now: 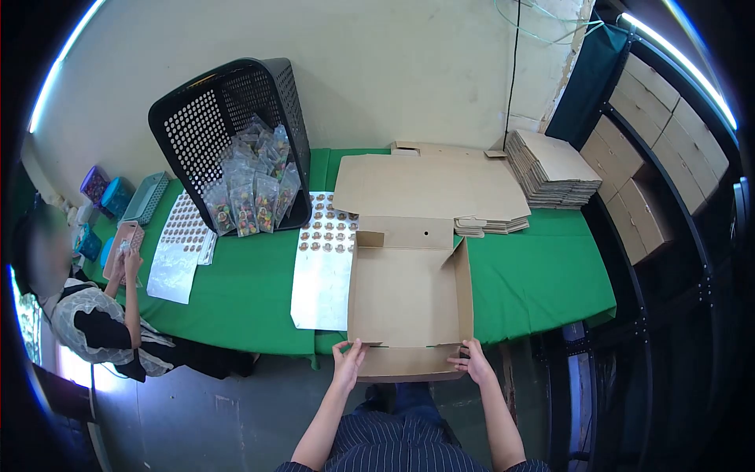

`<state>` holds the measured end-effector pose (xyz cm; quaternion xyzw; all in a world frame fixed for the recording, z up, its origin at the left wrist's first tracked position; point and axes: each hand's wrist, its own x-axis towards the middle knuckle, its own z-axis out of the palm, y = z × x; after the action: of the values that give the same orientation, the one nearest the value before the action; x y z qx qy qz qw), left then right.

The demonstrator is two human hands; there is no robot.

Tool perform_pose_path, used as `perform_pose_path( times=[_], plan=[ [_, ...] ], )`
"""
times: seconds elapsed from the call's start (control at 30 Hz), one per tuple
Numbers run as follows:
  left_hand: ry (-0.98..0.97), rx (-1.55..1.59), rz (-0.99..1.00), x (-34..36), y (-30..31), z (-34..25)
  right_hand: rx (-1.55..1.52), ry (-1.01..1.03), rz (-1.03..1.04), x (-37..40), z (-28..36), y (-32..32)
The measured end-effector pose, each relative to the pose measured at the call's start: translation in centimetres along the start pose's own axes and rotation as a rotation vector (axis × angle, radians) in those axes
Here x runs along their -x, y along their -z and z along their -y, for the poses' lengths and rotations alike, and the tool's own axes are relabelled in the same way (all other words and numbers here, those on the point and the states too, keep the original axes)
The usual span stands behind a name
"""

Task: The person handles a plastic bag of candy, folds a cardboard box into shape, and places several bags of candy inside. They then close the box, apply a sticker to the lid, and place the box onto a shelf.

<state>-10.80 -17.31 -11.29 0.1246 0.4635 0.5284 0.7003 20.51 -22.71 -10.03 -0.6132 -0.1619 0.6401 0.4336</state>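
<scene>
While the shallow brown cardboard box point(409, 295) lies open at the near edge of the green cloth-covered table point(535, 275), both of the person's hands meet its folded-down front flap point(409, 366), which hangs past the table edge. The left hand point(348, 363) is at the flap's left corner. Its fingers point(351, 350) are straight and slightly spread, tips pointing up against the box's near wall, with nothing pinched between them. The right hand point(473, 363) is at the flap's right corner. Its fingers point(462, 362) are loosely bent and laid on the cardboard; whether the thumb hooks under the flap cannot be told. The box's rear panel lies open, away from the person.

Just left of the box, touching its side, lies a long white backing sheet of round brown stickers point(322, 267). Further left, a black perforated plastic basket point(228, 110) is tipped on its side, and clear packets of coloured pieces point(252, 197) crowd its mouth. A second sticker sheet point(185, 236) lies beside it. Large flat cardboard blanks point(432, 185) lie behind the box, and a taller stack of folded blanks point(554, 169) stands at the table's right end. At the far left, a seated co-worker's hands point(126, 258) are at a pink tray point(130, 234). Dark shelving point(708, 259) on the right holds closed cardboard cartons point(645, 157).
</scene>
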Motion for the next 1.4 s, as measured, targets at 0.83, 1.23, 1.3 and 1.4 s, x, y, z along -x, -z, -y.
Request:
perform_pose_path(
  times=[0.83,1.23,1.3,1.4],
  plan=[
    [-0.004,-0.240,0.021,0.4,0.4,-1.3,-0.012,0.010,-0.004,-0.1,-0.4,0.2],
    [-0.066,-0.175,-0.008,-0.2,0.8,-0.2,-0.023,0.008,0.013,0.0,0.0,0.2],
    [-0.069,-0.224,-0.009,-0.1,0.7,-0.4,-0.023,0.021,0.008,-0.1,-0.2,0.3],
    [-0.081,-0.444,-0.021,-0.1,0.9,-0.9,-0.009,0.017,0.016,-0.4,-0.4,0.5]
  ],
)
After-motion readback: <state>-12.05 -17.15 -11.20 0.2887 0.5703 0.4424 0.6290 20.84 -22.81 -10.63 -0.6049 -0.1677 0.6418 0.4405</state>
